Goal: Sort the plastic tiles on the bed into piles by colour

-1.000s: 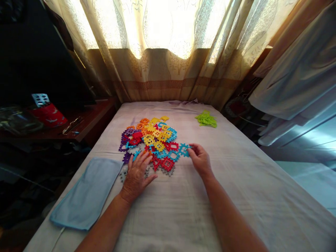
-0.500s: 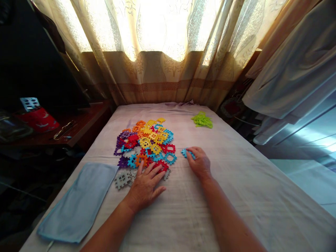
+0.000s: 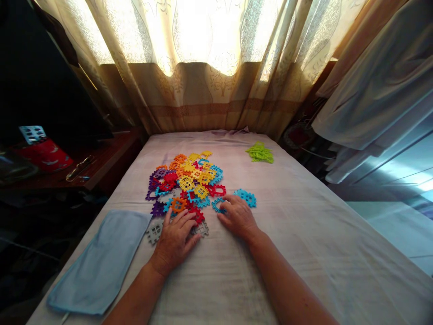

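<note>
A mixed pile of flat plastic interlocking pieces lies on the sheet, in yellow, orange, purple, red, blue and grey. My left hand rests palm down on its near edge, fingers spread, by an orange piece and a grey piece. At the pile's right side, the curled fingers of my right hand grip a blue interlocking piece, which they partly cover. Just beyond that hand sits a small group of blue pieces. Farther back on the right is a heap of lime-green pieces.
A light blue cloth pad with a cord lies on the left of the sheet. Beyond the left edge, a dark wooden cabinet holds a red container. Curtains hang behind; pale clothes hang at right.
My right hand has let go of a blue piece beside the pile and moved left onto another blue piece. My left hand has shifted slightly left, still spread on the pile.
</note>
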